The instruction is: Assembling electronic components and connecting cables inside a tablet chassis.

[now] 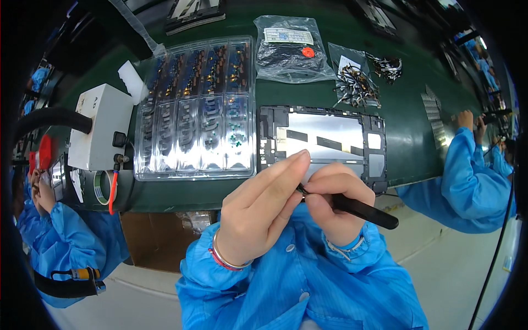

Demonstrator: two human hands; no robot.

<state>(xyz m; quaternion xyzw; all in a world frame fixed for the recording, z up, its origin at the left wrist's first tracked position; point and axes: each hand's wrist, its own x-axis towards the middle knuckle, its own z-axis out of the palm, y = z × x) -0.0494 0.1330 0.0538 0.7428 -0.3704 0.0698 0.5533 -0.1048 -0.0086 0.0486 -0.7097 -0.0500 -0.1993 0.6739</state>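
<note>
My right hand [341, 201] is closed around black tweezers [366, 212], whose rounded rear end sticks out to the right. Its thumb and forefinger meet my left hand [261, 206] in front of my chest. The left fingers are pinched together at a small dark part [301, 188], mostly hidden between the two hands; its kind cannot be made out. Just beyond the hands, a tablet-like device frame [324, 137] lies flat on the green table [308, 102]. It has a silver plate with black strips inside a black border, and my fingers cover its near edge.
Left of the frame sits a clear compartment tray [195, 110] of small parts. A white box [102, 129] with a black hose stands farther left. Plastic bags [294, 52] and bundled short cables [357, 88] lie at the back. Blue-sleeved co-workers [465, 176] work at both sides.
</note>
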